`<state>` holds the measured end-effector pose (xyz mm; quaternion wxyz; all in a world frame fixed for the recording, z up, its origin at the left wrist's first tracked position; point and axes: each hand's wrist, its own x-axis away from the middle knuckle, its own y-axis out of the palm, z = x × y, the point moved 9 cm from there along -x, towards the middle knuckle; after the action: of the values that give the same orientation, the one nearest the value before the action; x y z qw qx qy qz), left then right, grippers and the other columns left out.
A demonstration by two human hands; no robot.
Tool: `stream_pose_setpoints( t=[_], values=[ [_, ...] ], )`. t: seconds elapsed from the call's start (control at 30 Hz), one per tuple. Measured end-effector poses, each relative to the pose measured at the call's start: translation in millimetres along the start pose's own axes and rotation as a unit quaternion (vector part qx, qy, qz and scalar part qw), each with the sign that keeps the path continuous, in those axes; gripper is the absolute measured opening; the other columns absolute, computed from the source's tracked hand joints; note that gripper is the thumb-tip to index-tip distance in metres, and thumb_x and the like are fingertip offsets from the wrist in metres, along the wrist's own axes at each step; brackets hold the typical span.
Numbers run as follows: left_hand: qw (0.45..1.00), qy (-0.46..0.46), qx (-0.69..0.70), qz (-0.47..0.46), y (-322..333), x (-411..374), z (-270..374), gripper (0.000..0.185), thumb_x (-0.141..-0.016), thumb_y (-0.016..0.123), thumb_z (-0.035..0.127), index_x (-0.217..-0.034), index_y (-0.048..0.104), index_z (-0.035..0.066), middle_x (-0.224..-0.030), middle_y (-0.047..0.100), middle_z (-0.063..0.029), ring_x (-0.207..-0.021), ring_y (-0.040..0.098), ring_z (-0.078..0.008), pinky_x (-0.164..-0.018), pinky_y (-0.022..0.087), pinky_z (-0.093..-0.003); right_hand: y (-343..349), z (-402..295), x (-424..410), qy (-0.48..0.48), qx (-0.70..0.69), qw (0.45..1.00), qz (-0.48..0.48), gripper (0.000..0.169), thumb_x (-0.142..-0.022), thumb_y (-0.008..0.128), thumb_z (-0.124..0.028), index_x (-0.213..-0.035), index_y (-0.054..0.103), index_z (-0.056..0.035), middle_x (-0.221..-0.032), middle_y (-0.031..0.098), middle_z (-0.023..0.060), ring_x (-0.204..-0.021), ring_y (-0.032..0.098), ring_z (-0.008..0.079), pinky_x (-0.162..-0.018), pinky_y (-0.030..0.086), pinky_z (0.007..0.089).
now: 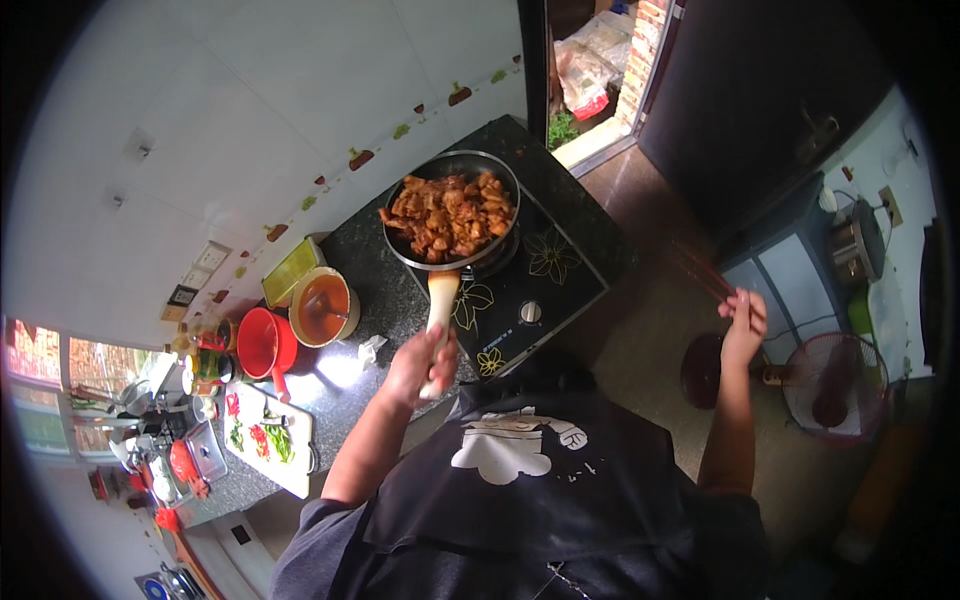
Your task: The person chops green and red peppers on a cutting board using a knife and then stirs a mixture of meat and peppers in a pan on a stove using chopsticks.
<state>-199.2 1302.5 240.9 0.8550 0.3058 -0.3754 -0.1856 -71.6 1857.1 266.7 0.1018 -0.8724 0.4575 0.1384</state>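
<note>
My left hand (pixel 421 366) is wrapped around the pale handle (pixel 444 296) of a frying pan (pixel 516 217). Browned pieces of food (pixel 454 214), which look like meat, fill the pan. It sits over the gas cooktop (pixel 555 292), and whether it touches the burner is hidden. Off to the right, away from the cooktop, my right hand (pixel 744 324) is raised over the floor with a pair of reddish chopsticks (pixel 707 271) in its fingers. Their far tips are blurred.
On the granite counter (pixel 390 311), left of the pan, stand a pot of reddish-brown liquid (pixel 324 306) with a ladle and a red saucepan (pixel 264 343). Cut peppers lie on a white cutting board (pixel 296 457). A fan (pixel 832 386) stands right. Behind the cooktop is an open doorway (pixel 592 154).
</note>
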Motion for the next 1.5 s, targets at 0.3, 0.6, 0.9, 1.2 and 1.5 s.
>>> stream_pose_setpoints(
  t=[0.3,0.6,0.9,1.2,1.5],
  values=[
    [0.996,0.047,-0.056,-0.046,-10.8,-42.6,16.6,0.029,-0.112,0.049,0.035,-0.108,0.052,0.007,-0.073,0.047,0.0018,-0.049,0.04,-0.0081,-0.044,0.041,-0.0247,28.5,10.4,-27.6,-0.019,0.017,0.998,-0.052,0.019,-0.106,0.066,-0.017,-0.107,0.068,0.0011,-0.088,0.067,0.0049,-0.069,0.062,0.0108,-0.066,0.051,0.0239],
    [1.0,0.006,-0.024,0.0,-14.9,5.7,-20.1,0.03,-0.112,0.048,0.037,-0.111,0.051,0.007,-0.078,0.049,-0.0003,-0.053,0.043,-0.0089,-0.047,0.044,-0.0269,-22.0,30.2,0.8,0.026,0.067,0.997,-0.027,0.018,-0.106,0.064,-0.016,-0.104,0.07,0.0005,-0.086,0.067,0.0042,-0.07,0.062,0.0096,-0.067,0.053,0.0238],
    [0.994,0.054,-0.041,-0.088,-26.1,-13.5,-22.2,0.03,-0.111,0.049,0.038,-0.106,0.051,0.009,-0.073,0.049,-0.0009,-0.048,0.043,-0.0111,-0.043,0.04,-0.0272,10.0,19.3,-25.3,0.001,0.015,0.999,-0.041,0.016,-0.106,0.065,-0.016,-0.104,0.068,-0.0003,-0.086,0.065,0.0028,-0.068,0.06,0.0094,-0.066,0.052,0.0247],
    [1.0,-0.012,0.008,0.011,-1.1,14.0,-48.1,0.028,-0.113,0.045,0.035,-0.11,0.05,0.008,-0.079,0.048,-0.0012,-0.056,0.044,-0.0101,-0.048,0.045,-0.0279,-33.0,22.9,-15.6,0.013,0.061,0.997,-0.044,0.019,-0.107,0.062,-0.018,-0.102,0.067,0.0,-0.085,0.065,0.0042,-0.07,0.061,0.0099,-0.068,0.05,0.024],
    [0.984,0.093,-0.153,-0.021,-17.7,-1.6,-32.8,0.035,-0.11,0.049,0.042,-0.103,0.053,0.008,-0.068,0.049,-0.0006,-0.05,0.048,-0.0143,-0.046,0.043,-0.0292,7.3,11.5,-40.1,0.002,0.003,0.998,-0.06,0.017,-0.107,0.063,-0.016,-0.102,0.067,-0.0005,-0.085,0.064,0.0023,-0.07,0.061,0.0089,-0.066,0.052,0.0241]
  ],
)
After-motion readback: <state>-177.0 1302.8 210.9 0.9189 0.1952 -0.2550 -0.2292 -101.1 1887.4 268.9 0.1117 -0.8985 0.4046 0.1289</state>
